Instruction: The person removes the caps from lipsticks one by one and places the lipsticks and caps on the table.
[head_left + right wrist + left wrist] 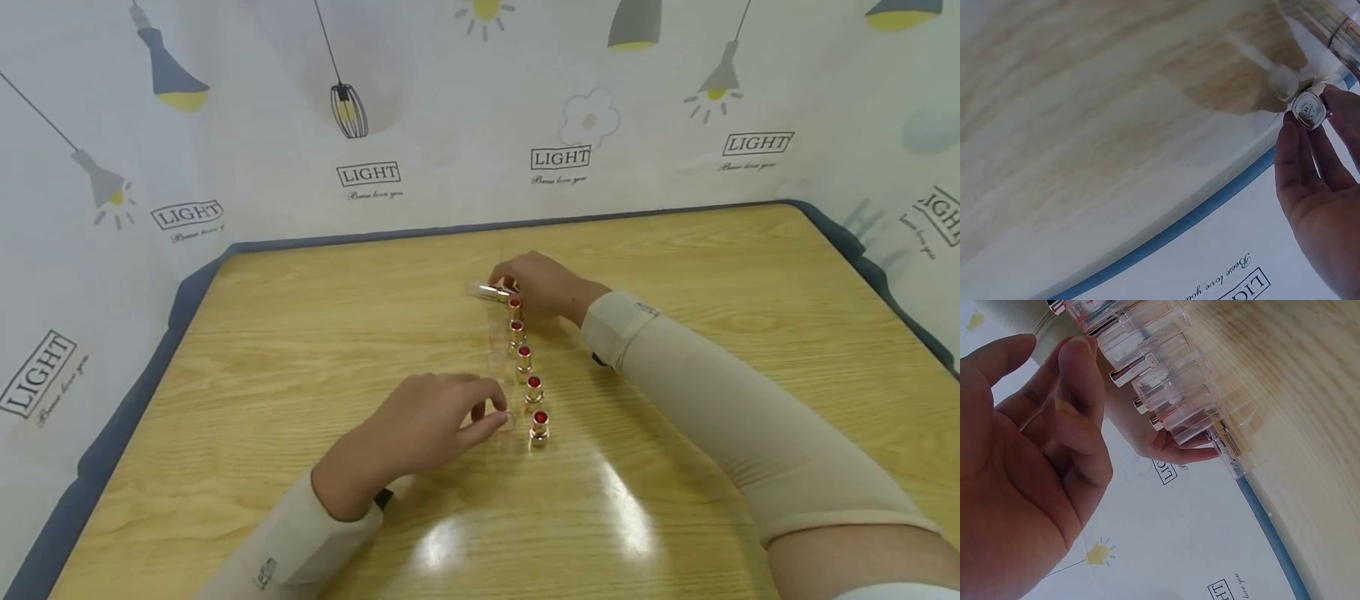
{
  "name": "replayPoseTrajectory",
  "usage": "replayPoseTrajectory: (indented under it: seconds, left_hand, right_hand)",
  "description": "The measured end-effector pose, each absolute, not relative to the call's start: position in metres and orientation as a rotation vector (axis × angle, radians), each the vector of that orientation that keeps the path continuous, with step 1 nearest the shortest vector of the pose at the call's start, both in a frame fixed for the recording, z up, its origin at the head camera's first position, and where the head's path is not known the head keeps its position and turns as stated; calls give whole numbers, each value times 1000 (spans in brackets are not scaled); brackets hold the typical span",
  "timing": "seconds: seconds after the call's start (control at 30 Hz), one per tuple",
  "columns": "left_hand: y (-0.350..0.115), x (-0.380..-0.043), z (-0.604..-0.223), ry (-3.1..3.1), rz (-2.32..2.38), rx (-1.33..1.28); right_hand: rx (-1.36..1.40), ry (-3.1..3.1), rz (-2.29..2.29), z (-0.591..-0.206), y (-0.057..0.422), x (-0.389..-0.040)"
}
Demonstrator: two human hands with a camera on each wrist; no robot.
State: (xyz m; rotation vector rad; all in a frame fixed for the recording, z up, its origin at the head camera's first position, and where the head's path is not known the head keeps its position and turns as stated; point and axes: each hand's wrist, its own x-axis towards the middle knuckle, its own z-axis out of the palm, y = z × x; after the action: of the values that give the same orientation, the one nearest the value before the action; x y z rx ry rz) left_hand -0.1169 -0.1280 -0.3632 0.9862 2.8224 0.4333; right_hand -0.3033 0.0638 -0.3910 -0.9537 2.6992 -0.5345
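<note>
At the far end of a row, my right hand pinches a lipstick lying on its side, its clear end pointing left. The right wrist view shows the round-cornered, labelled base of this lipstick between thumb and fingers. Several gold uncapped lipsticks with red tips stand upright in a line toward me. Clear caps, hard to see from above, stand in a line just left of them. My left hand hovers beside the nearest cap with loosely curled fingers and nothing held.
A wooden table with a dark blue edge lies under everything. Behind it hangs a white cloth printed with lamps and lettering. Light sleeves with wrist bands cover both forearms.
</note>
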Motion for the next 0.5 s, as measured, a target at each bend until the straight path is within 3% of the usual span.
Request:
replayPoseTrajectory:
  seconds: [0.5]
  left_hand:
    - [-128,-116,-362,2838,457,1023]
  right_hand:
    - [-951,2768,-570,-393,69,-298]
